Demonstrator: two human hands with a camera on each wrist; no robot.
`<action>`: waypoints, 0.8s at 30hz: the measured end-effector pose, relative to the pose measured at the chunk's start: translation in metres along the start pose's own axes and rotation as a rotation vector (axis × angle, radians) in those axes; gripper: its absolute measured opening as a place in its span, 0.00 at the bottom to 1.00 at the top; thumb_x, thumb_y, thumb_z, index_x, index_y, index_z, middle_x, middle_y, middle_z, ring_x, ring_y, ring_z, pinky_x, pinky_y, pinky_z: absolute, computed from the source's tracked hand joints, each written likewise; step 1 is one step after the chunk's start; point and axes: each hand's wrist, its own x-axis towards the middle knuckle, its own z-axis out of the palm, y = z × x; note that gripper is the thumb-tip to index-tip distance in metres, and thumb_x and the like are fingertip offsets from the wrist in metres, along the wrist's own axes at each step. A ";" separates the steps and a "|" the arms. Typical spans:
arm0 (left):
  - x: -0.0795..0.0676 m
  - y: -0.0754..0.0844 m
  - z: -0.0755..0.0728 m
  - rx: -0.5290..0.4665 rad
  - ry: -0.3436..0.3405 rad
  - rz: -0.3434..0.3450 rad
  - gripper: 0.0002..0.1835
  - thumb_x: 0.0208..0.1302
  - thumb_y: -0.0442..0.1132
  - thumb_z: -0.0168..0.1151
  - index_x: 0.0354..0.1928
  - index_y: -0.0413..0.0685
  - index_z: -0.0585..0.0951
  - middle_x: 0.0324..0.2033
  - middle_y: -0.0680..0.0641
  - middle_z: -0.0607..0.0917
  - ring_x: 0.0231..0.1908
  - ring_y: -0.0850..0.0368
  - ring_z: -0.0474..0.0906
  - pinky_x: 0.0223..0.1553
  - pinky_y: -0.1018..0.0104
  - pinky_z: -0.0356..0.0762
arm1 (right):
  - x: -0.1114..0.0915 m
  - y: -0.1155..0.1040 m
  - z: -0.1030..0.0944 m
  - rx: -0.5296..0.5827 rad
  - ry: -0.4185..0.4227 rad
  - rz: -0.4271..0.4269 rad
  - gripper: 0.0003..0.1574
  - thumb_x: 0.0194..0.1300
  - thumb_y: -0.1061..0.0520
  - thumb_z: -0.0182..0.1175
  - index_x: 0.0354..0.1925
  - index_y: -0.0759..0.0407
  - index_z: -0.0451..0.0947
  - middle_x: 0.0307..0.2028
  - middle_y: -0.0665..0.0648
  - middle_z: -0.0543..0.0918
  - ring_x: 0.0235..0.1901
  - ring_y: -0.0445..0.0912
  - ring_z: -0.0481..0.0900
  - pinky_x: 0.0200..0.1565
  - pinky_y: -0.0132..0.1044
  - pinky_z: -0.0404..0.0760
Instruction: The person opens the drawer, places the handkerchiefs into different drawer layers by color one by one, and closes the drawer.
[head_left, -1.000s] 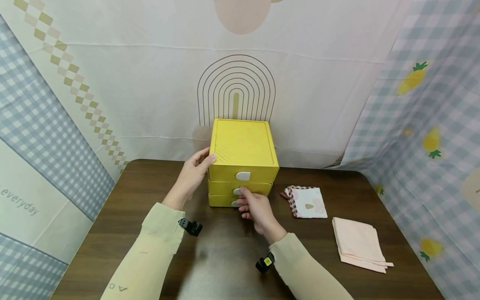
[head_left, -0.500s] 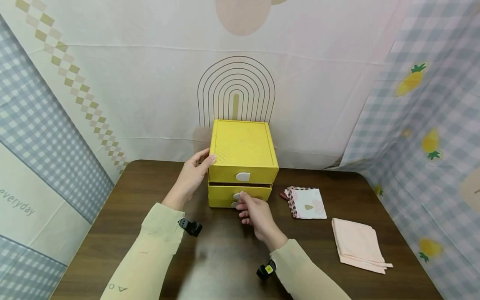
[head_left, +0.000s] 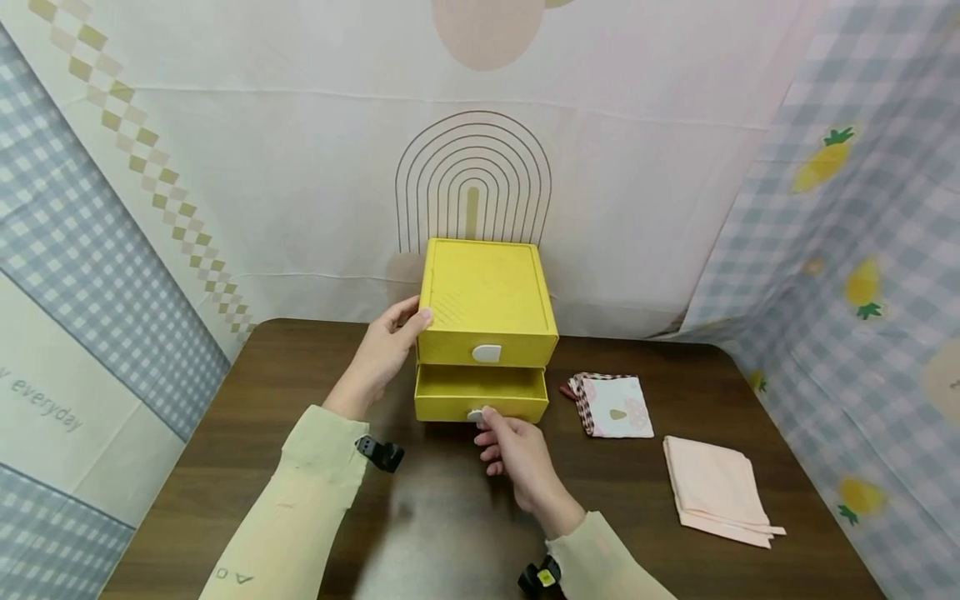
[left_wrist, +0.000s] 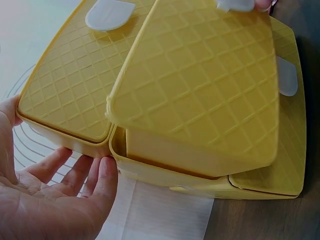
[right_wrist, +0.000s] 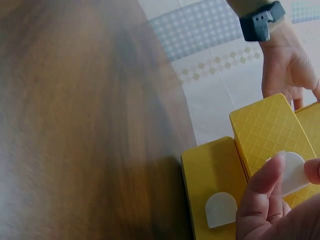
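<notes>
In the head view a yellow drawer cabinet stands at the table's back, its waffle-patterned fronts bearing white tabs. Its middle drawer is pulled well out; the inside that shows holds nothing visible. The top drawer is closed, as is the bottom drawer. My left hand holds the cabinet's upper left corner, thumb on the top edge and fingers against the side. My right hand pinches the middle drawer's white handle between thumb and finger.
Right of the cabinet lies a folded patterned cloth with a checked edge. Further right, a folded pale pink cloth rests on the dark wooden table. A white printed curtain hangs behind the cabinet.
The middle drawer has slid from closed to well out, toward me. My right hand has moved back with its handle. My left hand has stayed on the cabinet's corner.
</notes>
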 end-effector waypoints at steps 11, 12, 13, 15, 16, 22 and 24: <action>-0.002 0.002 -0.001 0.009 -0.004 -0.002 0.39 0.61 0.66 0.58 0.71 0.60 0.66 0.63 0.52 0.70 0.61 0.54 0.67 0.63 0.52 0.64 | -0.023 0.008 0.000 -0.034 0.025 0.004 0.35 0.64 0.34 0.59 0.41 0.67 0.81 0.29 0.58 0.82 0.23 0.45 0.77 0.21 0.35 0.79; -0.002 0.002 0.000 0.009 -0.004 -0.004 0.39 0.61 0.67 0.58 0.71 0.60 0.66 0.63 0.52 0.70 0.61 0.54 0.67 0.63 0.52 0.64 | -0.025 0.010 0.000 -0.035 0.027 0.004 0.37 0.63 0.33 0.60 0.41 0.67 0.82 0.29 0.57 0.83 0.23 0.44 0.77 0.21 0.34 0.79; -0.002 0.002 0.000 0.010 -0.004 -0.005 0.39 0.61 0.67 0.58 0.71 0.61 0.66 0.64 0.52 0.70 0.61 0.54 0.67 0.63 0.52 0.64 | -0.027 0.011 0.000 -0.037 0.030 0.006 0.37 0.63 0.33 0.60 0.41 0.68 0.82 0.28 0.57 0.83 0.22 0.44 0.77 0.20 0.35 0.79; -0.002 0.001 -0.001 0.012 -0.005 -0.004 0.39 0.60 0.67 0.58 0.71 0.61 0.66 0.64 0.52 0.70 0.61 0.54 0.67 0.63 0.53 0.64 | -0.031 0.013 0.000 -0.045 0.029 0.013 0.38 0.62 0.33 0.60 0.41 0.68 0.82 0.28 0.57 0.83 0.22 0.44 0.77 0.20 0.34 0.79; -0.001 0.001 -0.001 0.011 -0.007 -0.002 0.39 0.60 0.67 0.58 0.71 0.61 0.66 0.64 0.53 0.70 0.61 0.54 0.67 0.63 0.53 0.64 | -0.033 0.014 0.000 -0.047 0.026 0.016 0.38 0.62 0.33 0.60 0.41 0.68 0.82 0.28 0.57 0.83 0.22 0.43 0.77 0.20 0.34 0.78; 0.000 0.000 -0.001 0.006 -0.012 0.007 0.36 0.63 0.65 0.57 0.70 0.63 0.65 0.64 0.53 0.69 0.62 0.55 0.66 0.64 0.55 0.64 | -0.040 0.014 -0.003 -0.031 0.005 0.030 0.35 0.63 0.34 0.60 0.40 0.67 0.82 0.26 0.55 0.83 0.20 0.43 0.77 0.19 0.33 0.77; 0.000 0.000 -0.001 0.006 -0.014 0.008 0.36 0.63 0.65 0.57 0.70 0.64 0.65 0.64 0.53 0.69 0.62 0.55 0.66 0.64 0.55 0.64 | -0.041 0.014 -0.003 -0.025 0.004 0.031 0.34 0.64 0.35 0.60 0.39 0.66 0.83 0.26 0.55 0.83 0.20 0.43 0.76 0.19 0.33 0.77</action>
